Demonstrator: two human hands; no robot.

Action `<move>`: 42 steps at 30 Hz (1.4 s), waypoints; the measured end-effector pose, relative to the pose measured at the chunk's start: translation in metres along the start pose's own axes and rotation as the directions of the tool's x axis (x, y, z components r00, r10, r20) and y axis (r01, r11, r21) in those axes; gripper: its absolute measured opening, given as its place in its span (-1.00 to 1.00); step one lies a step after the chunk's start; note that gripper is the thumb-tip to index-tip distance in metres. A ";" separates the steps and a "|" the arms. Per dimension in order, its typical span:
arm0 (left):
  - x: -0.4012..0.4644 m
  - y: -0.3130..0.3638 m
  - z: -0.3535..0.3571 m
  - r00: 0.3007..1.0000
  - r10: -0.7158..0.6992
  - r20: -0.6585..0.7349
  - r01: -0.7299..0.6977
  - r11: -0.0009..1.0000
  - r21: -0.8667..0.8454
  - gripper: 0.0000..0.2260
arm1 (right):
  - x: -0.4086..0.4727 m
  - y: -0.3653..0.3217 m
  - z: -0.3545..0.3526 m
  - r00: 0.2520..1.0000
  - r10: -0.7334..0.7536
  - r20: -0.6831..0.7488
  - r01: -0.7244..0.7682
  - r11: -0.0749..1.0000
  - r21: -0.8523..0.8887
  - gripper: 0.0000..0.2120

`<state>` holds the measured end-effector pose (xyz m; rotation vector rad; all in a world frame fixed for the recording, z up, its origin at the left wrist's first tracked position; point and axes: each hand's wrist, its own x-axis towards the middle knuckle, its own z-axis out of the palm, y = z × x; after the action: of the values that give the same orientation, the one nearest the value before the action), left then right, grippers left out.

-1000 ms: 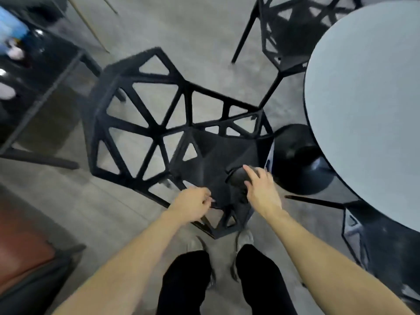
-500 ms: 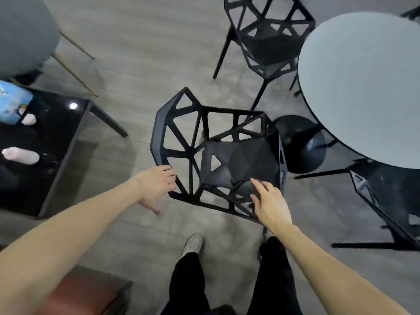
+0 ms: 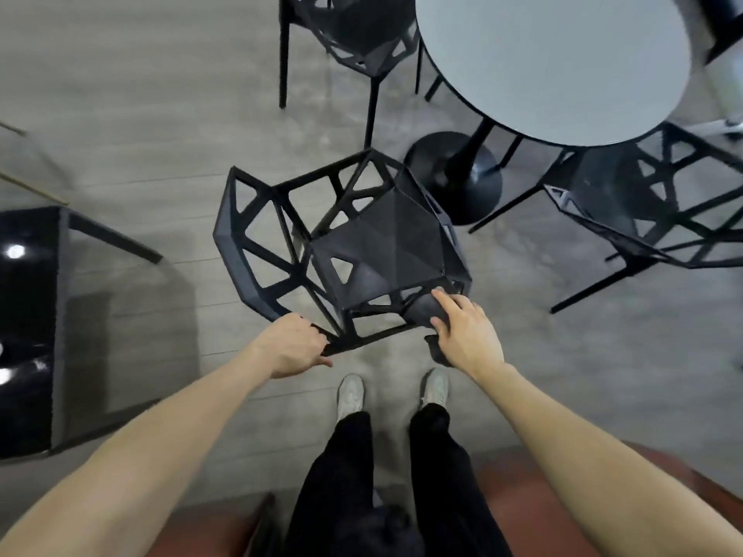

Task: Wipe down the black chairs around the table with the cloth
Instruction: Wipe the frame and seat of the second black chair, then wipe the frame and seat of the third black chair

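- Your left hand (image 3: 295, 345) grips the near frame edge of the black chair (image 3: 386, 243), fingers curled round a bar.
- Your right hand (image 3: 468, 335) presses the dark cloth (image 3: 422, 313) against the chair's near right corner, fingers straight and together.
- The round table (image 3: 551, 54) stands just beyond the chair.

Glossy black side table (image 3: 28, 335) left, grey plank floor (image 3: 140, 94), red-brown seat (image 3: 518, 496)

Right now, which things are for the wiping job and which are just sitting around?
For the job: nearest chair, gripped by the left hand; cloth, pressed on it by the right hand; far chair; right-side chair.
Just sitting around: round table; shiny black side table; reddish-brown seat.
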<state>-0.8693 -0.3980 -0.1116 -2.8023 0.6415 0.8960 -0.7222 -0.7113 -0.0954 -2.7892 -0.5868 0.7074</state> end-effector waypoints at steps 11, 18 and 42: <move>0.080 0.013 -0.076 0.980 -0.189 -0.065 0.191 0.981 0.025 -0.43 | -0.059 0.060 -0.016 0.971 0.189 -0.148 -0.169 0.976 0.137 -0.50; 0.114 0.031 -0.081 0.956 -0.280 -0.090 0.275 0.959 -0.064 -0.44 | -0.092 0.093 -0.049 0.944 0.276 -0.180 -0.221 0.936 0.274 -0.41; 0.288 0.242 -0.361 0.994 -0.092 -0.058 -0.047 0.117 -0.992 -0.67 | -0.077 0.301 -0.188 0.978 0.059 -0.202 0.059 0.845 0.531 -0.20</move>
<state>-0.5736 -0.8078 0.0168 -4.0260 -0.2652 1.6706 -0.5930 -1.0326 0.0118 -2.2941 -0.2867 0.4692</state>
